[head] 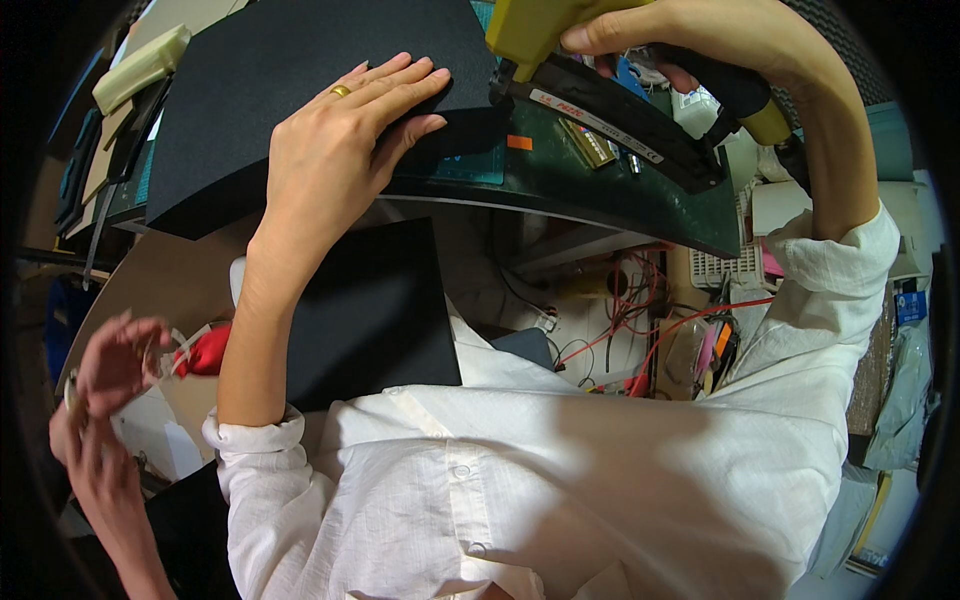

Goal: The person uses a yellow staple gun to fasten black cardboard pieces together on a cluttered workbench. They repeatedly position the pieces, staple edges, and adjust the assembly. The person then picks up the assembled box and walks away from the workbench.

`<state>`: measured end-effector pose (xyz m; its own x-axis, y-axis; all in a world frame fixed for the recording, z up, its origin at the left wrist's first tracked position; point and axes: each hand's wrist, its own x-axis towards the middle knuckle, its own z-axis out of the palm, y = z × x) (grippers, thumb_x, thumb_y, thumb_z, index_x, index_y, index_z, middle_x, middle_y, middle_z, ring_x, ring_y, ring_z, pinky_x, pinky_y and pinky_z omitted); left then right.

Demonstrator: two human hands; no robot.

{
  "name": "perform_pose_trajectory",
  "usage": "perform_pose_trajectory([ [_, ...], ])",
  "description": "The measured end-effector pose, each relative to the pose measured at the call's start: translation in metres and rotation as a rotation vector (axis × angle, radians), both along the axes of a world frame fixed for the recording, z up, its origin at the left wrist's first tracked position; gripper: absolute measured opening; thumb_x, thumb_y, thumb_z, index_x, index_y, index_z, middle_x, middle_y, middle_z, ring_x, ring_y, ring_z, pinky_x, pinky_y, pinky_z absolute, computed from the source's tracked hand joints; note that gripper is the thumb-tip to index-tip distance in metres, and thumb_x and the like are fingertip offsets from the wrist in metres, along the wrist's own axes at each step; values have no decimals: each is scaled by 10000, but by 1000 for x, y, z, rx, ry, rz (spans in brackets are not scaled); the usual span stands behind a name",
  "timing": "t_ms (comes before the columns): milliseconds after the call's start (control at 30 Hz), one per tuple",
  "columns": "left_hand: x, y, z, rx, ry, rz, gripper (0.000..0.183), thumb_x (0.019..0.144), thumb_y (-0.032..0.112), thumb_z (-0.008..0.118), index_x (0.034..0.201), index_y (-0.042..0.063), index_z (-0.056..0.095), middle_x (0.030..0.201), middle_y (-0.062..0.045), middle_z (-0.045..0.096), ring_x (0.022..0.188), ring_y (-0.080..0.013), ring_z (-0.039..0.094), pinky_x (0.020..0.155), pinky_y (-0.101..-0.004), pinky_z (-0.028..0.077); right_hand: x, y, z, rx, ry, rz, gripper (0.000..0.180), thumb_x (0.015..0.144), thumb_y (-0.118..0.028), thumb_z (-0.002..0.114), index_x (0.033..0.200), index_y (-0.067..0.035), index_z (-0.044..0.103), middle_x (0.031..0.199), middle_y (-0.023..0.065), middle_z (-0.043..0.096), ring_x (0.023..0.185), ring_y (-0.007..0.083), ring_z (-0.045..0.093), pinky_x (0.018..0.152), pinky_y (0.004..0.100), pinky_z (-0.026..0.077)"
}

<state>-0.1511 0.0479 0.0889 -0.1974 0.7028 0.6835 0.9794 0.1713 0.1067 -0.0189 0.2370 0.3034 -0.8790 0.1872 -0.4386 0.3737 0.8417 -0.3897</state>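
My left hand [330,150], with a gold-coloured ring, lies flat on a thick black box-like piece [247,90] near its front right edge. Its fingers point right and the thumb is spread over the edge. In my right hand [645,37] is a yellow and black pneumatic stapler [529,34]; a hose fitting shows at its handle end. The stapler's nose is close to the right edge of the black piece; whether they touch, I cannot tell. The trigger finger is hidden.
A dark green worktable [600,202] bears a cutting mat [480,165], an orange scrap [519,142] and a staple box [589,142]. Before my lap is a black panel [367,322]. Red hoses [630,300] tangle below. Another person's hands [112,390] move near a red item [202,351].
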Motion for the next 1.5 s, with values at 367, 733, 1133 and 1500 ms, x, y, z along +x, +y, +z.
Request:
perform_pose_trajectory([
  [367, -2, 2, -3, 17, 16, 4, 363, 941, 285, 725, 1304, 284, 722, 1323, 8, 707, 1262, -183, 649, 1097, -380, 516, -4, -29, 0, 416, -101, -224, 432, 908, -441, 740, 956, -14, 786, 649, 29, 702, 530, 81, 646, 499, 226, 451],
  [733, -1, 2, -4, 26, 18, 11, 355, 945, 291, 718, 1301, 294, 724, 1327, 26, 704, 1263, -180, 647, 1089, -373, 521, -2, -25, 4, 222, -80, -147, 407, 915, -397, 742, 1016, -4, 775, 757, 39, 733, 550, 87, 641, 515, 233, 476],
  [1133, -9, -32, 12, 15, 37, 52, 360, 922, 328, 733, 1215, 118, 746, 1234, -62, 737, 1186, -237, 681, 1055, -362, 532, -1, 33, -38, 113, 295, 59, 690, 834, -512, 800, 1151, 90, 684, 704, 46, 614, 405, 86, 527, 383, 194, 449],
  [1500, -36, -103, 7, 54, -109, 144, 334, 911, 261, 749, 1242, 212, 758, 1283, -29, 723, 1240, -242, 659, 1098, -393, 498, -37, -46, -9, -169, 88, 26, 482, 926, -328, 775, 1257, 7, 673, 917, 55, 729, 588, 91, 621, 523, 217, 501],
])
